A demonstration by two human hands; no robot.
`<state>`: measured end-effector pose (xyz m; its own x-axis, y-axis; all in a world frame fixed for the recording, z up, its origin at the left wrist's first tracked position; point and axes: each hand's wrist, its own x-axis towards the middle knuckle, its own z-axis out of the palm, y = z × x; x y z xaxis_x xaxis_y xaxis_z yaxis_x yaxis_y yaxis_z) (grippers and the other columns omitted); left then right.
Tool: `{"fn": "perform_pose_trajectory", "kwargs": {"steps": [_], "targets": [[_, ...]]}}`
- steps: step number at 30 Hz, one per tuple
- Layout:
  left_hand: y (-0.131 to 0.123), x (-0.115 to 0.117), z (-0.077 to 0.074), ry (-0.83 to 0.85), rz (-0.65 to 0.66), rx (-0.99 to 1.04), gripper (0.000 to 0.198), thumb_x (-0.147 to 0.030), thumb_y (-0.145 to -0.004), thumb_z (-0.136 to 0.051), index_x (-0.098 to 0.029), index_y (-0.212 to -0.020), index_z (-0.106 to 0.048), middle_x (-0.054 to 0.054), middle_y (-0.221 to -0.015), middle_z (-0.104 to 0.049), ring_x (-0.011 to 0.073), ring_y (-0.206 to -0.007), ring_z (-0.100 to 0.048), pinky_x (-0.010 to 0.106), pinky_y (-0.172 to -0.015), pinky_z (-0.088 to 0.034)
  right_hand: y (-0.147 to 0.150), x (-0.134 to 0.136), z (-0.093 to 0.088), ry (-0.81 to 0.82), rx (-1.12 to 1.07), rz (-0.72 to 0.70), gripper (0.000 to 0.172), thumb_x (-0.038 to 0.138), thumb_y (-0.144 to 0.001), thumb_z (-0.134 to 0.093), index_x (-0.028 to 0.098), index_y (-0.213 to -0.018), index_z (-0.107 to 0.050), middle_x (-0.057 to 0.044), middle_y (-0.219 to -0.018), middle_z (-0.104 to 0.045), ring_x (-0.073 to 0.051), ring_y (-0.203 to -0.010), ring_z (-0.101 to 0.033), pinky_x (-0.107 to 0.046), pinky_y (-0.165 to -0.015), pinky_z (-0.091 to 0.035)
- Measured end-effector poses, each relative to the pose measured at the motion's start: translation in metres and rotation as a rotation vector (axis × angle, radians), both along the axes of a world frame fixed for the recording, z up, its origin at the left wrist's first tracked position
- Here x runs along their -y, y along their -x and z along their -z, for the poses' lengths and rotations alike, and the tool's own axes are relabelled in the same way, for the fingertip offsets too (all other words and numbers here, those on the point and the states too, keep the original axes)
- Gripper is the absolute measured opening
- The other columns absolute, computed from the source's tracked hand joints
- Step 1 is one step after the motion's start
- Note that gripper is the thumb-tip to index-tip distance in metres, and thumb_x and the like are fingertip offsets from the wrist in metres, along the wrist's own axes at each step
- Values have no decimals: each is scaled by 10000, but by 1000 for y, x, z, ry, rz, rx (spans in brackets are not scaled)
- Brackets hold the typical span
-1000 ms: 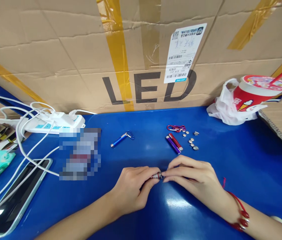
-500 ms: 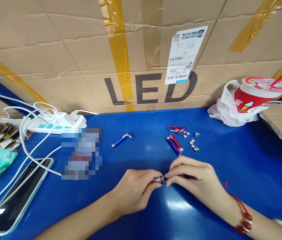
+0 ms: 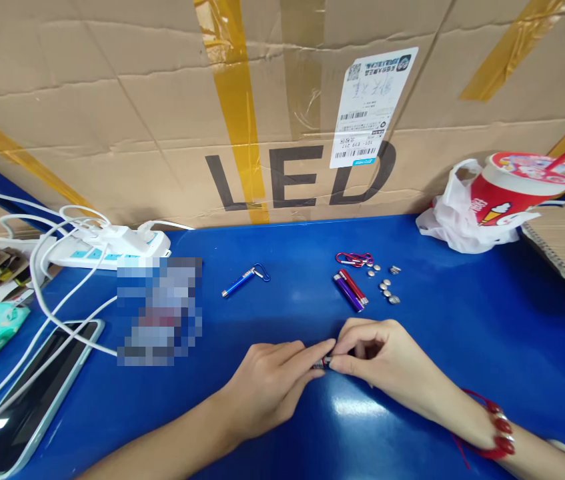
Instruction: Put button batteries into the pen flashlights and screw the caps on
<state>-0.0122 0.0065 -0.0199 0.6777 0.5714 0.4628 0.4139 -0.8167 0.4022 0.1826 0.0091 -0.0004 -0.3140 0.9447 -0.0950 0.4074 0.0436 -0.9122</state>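
Observation:
My left hand [image 3: 275,377] is closed round a small red mini flashlight tube [image 3: 320,363], of which only the far end shows, with dark and silver parts. My right hand [image 3: 379,350], with a red beaded bracelet on its wrist, pinches at that end; whatever lies between its fingertips is too small to make out. Beyond the hands a purple tube [image 3: 347,293] and a red tube [image 3: 354,287] lie side by side. Red and purple carabiner clips [image 3: 355,259] sit behind them, and several silver button cells [image 3: 385,285] are scattered to their right.
A blue mini flashlight [image 3: 239,283] with a clip lies at centre left. Further left are a phone [image 3: 37,393], white cables and a power strip [image 3: 112,250]. A bagged red cup [image 3: 507,193] stands back right. A large cardboard box [image 3: 162,120] walls the blue table's back.
My right hand's fingers have curled in more tightly at the tube's end. A left finger now stretches along the tube and covers more of it. The view has shifted slightly.

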Motion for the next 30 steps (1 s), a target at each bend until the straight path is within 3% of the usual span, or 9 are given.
{"fn": "perform_pose_trajectory", "kwargs": {"steps": [7,11,14,18,22,26,30], "targets": [[-3,-1,-6,34,-65,109,196,-149,-915,-406,-113,-1045,-549,17,-646,-604,120,-491,-511,224,-476,-408,3,2,1,-38,-37,-18,230,351,-767,-631,173,-625,-662,19,-614,-562,-53,-451,-417,-187,-406,-339],[-2,0,-7,99,-96,110,179,-144,-910,-400,-126,-986,-562,20,-657,-602,124,-505,-516,226,-494,-414,1,3,2,-322,-37,13,110,293,-732,-689,184,-746,-682,4,-682,-613,-59,-477,-476,-180,-431,-401],[-2,0,-7,102,-102,104,168,-150,-907,-410,-124,-976,-562,17,-650,-603,125,-501,-522,225,-492,-406,-2,4,4,-501,-35,1,129,243,-732,-695,194,-851,-688,-10,-751,-631,-70,-536,-538,-175,-459,-449],[-2,1,-6,95,-110,110,142,-148,-897,-429,-131,-956,-557,11,-667,-625,126,-503,-544,227,-494,-401,-5,4,6,-654,30,-58,112,199,-794,-629,205,-884,-695,-19,-789,-642,-97,-668,-612,-186,-586,-514],[-3,0,-5,116,-99,86,134,-150,-893,-433,-140,-950,-554,9,-689,-638,131,-528,-566,231,-514,-412,-7,4,6,-774,112,-80,123,194,-827,-589,195,-880,-700,-24,-791,-651,-89,-642,-620,-180,-566,-509],[-2,0,-5,159,-51,73,145,-147,-902,-409,-135,-946,-547,11,-698,-634,126,-546,-572,220,-523,-411,-7,4,4,-803,141,-79,146,217,-846,-564,188,-853,-707,-20,-768,-652,-87,-628,-621,-176,-555,-503],[-2,-1,-7,200,-9,36,171,-155,-919,-374,-136,-945,-542,19,-726,-632,126,-576,-578,217,-527,-407,-5,6,4,-696,64,-60,135,222,-833,-579,196,-802,-708,-6,-738,-643,-83,-618,-610,-171,-552,-497]]}}
